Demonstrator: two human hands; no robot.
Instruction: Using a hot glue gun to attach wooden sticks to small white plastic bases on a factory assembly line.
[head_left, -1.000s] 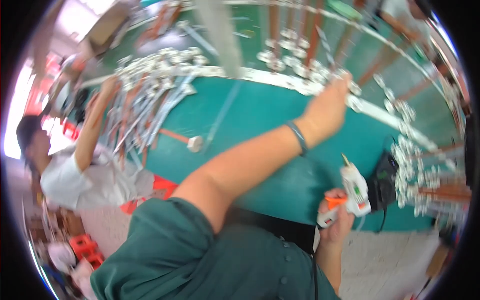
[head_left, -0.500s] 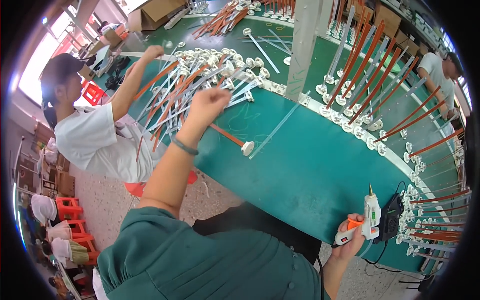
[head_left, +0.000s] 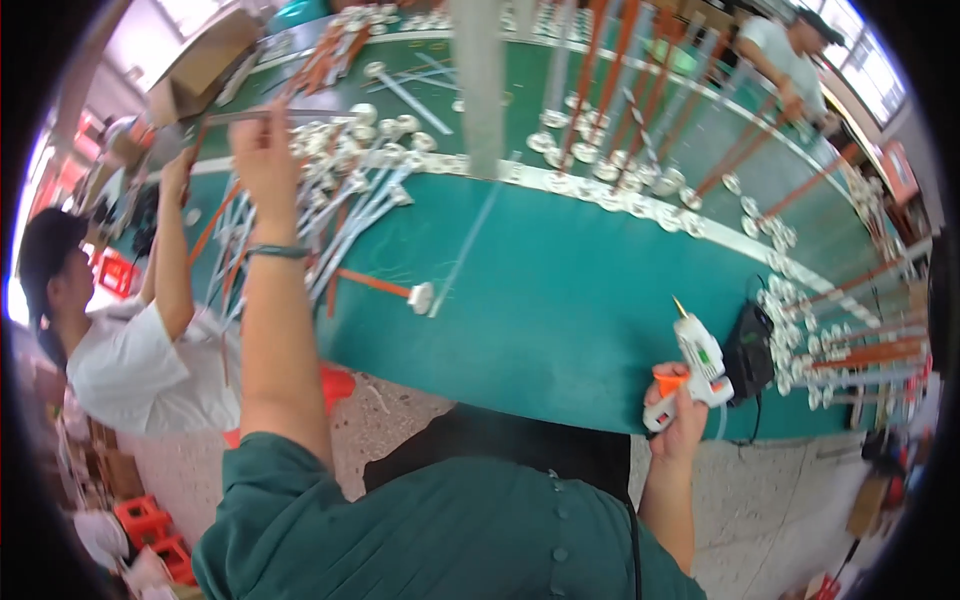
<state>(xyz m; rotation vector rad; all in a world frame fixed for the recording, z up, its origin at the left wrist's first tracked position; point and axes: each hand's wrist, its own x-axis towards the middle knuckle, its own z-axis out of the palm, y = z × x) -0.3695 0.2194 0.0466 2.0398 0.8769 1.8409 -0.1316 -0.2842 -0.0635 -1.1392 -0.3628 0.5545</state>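
Observation:
My left hand (head_left: 265,165) is raised over the pile at the far left, its fingers closed on a grey strip (head_left: 318,113). The strip lies level, and a white round base appears at its right end; motion blurs it. Below the hand is a heap of grey and orange strips with white round bases (head_left: 330,150). In my right hand (head_left: 683,420) is a white and orange glue gun (head_left: 703,362), its metal nozzle pointing up and leftward above the table's near edge. One orange strip with a white base (head_left: 421,297) lies on the green table (head_left: 560,310), beside a clear stick (head_left: 465,250).
A co-worker in white (head_left: 150,365) sits at the left, hands raised near the heap. A white post (head_left: 483,90) rises from the table's middle. Upright strips on white bases (head_left: 640,205) line the far and right sides. A black device (head_left: 750,350) sits beside the glue gun.
My left hand has moved up and left and now holds a grey strip. The glue gun has tilted leftward. The whole view has turned to the right.

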